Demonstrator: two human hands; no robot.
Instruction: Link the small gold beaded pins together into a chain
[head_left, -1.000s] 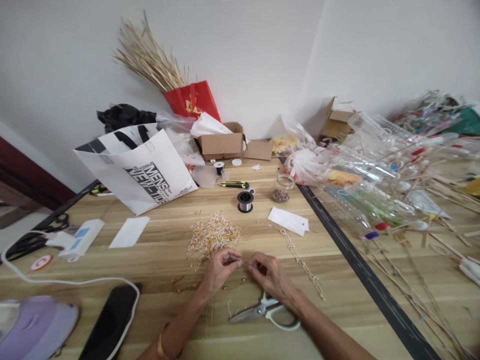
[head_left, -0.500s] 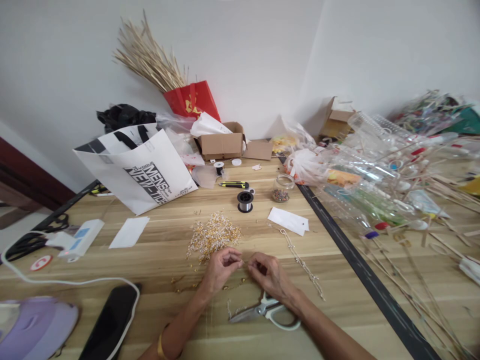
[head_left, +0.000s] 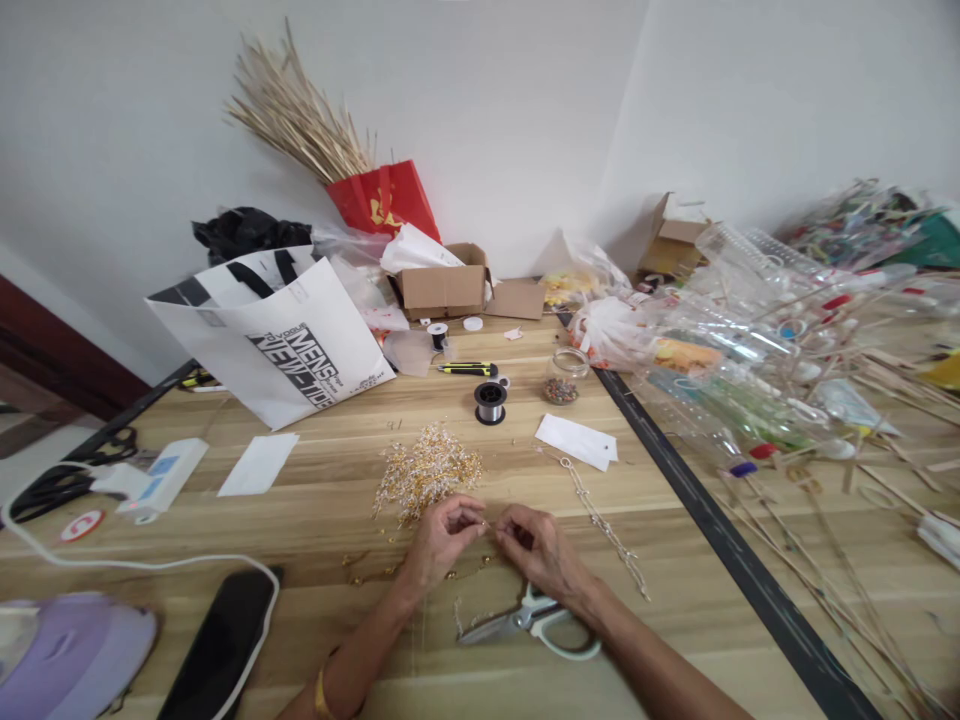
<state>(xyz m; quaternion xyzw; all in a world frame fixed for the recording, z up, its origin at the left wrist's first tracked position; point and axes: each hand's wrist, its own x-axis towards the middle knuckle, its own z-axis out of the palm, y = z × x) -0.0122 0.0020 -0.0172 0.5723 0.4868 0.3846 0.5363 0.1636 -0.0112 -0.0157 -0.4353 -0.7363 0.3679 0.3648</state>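
Observation:
My left hand (head_left: pixel 446 535) is pinched at the fingertips on a tiny shiny bead, just in front of a heap of gold and clear beads (head_left: pixel 427 470). Fingertip to fingertip with it, my right hand (head_left: pixel 536 540) is closed in a pinch; whatever it holds is too fine to make out. Under my right wrist lie white-handled scissors (head_left: pixel 517 622), blades pointing left. A strand of gold beads (head_left: pixel 375 577) stretches on the table beneath my left hand. To the right rests a beaded chain (head_left: pixel 600 520).
Beyond the heap stand a wire spool (head_left: pixel 490 404), a utility knife (head_left: pixel 466 369) and a glass jar of beads (head_left: pixel 564 385). White paper tags (head_left: pixel 576 441) lie nearby. At left are a shopping bag (head_left: pixel 292 340), a power strip (head_left: pixel 165 480) and a phone (head_left: pixel 221 645). Plastic bottles (head_left: pixel 697 430) crowd the right.
Almost nothing differs. Both hands keep their pinch in the same spot, with only a slight shift at the fingertips.

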